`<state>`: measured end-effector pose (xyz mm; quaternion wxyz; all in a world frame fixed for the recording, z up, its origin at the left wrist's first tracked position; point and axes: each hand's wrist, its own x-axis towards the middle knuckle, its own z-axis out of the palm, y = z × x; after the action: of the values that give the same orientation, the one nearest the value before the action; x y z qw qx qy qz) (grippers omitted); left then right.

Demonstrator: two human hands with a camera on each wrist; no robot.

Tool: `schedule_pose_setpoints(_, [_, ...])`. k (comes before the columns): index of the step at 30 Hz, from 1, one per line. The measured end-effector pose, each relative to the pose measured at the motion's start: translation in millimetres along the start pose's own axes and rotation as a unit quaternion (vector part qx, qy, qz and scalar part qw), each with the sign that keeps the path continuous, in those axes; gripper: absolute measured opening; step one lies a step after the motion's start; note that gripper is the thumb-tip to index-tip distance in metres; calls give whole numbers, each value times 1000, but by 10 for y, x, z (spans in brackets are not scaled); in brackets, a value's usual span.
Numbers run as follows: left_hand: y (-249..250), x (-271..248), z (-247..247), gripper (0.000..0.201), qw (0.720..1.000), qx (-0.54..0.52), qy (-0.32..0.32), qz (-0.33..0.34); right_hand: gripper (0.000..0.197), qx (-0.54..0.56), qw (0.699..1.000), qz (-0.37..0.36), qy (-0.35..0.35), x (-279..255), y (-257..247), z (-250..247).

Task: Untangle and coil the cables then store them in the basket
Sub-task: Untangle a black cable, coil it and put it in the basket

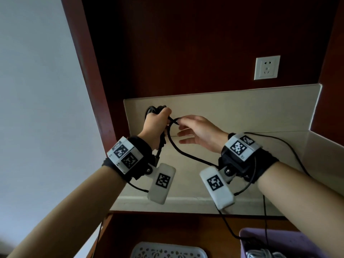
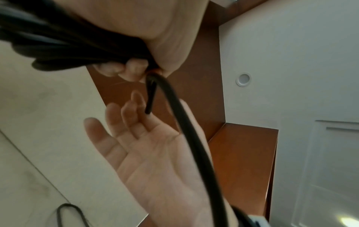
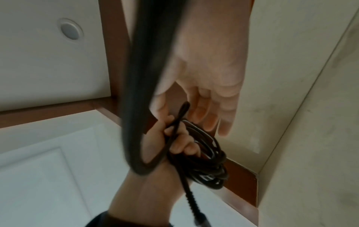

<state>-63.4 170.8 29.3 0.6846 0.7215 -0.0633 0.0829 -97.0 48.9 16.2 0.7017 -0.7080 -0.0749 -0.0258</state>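
At about five o'clock in the head view, nearest the person, the purple basket (image 1: 279, 243) shows a corner with white cables (image 1: 264, 255) already lying in it; a white perforated tray (image 1: 167, 251) sits at six o'clock. Farther out and held in the air, the black cable (image 1: 178, 148) hangs as a slack loop between the two hands. The right hand (image 1: 199, 134) is at one o'clock of the loop, its fingers (image 2: 116, 122) straight and spread, thumb and forefinger seemingly guiding the strand near its top bend; a firm pinch cannot be confirmed. The left hand (image 1: 156, 123), at eleven o'clock, has its fingers curled round the coil (image 3: 205, 155) of wound turns. The cable looks light, limp and a little springy, so turns would likely slip free if the fist loosens; the best hold seems across all turns at one spot, feeding slack in with the other hand. Farthest, a socket (image 1: 267, 67) sits on the wall.
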Motion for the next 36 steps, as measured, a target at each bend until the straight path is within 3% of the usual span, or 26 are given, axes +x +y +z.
schedule_pose_setpoints(3, [-55,-25,9,36,1000,3,-1,-14,5,-21,1000,10,-17,-7,-5,65])
schedule_pose_setpoints(11, [-84,-57,-4,38,996,-24,-64,-60,9,84,996,-25,21,-20,170,117])
schedule_pose_setpoints(14, [-80,-88,-1,33,993,-43,-83,-69,12,-36,993,-93,62,-20,169,130])
schedule_pose_setpoints(18, [-32,-82,22,26,995,-64,-71,-35,14,-296,922,-231,100,2,144,56])
schedule_pose_setpoints(24, [-29,-5,-20,25,991,-107,-51,-56,18,-334,901,-273,48,20,64,-120])
schedule_pose_setpoints(29, [-118,66,-63,28,988,-116,-49,-92,17,-253,943,-215,-21,-73,-22,-190])
schedule_pose_setpoints(32, [-125,85,-38,28,988,-113,-54,-93,36,-307,918,-250,34,-51,22,-166])
schedule_pose_setpoints(36, [-143,118,-8,31,980,-165,-28,-111,35,-392,875,-271,83,-3,110,-127])
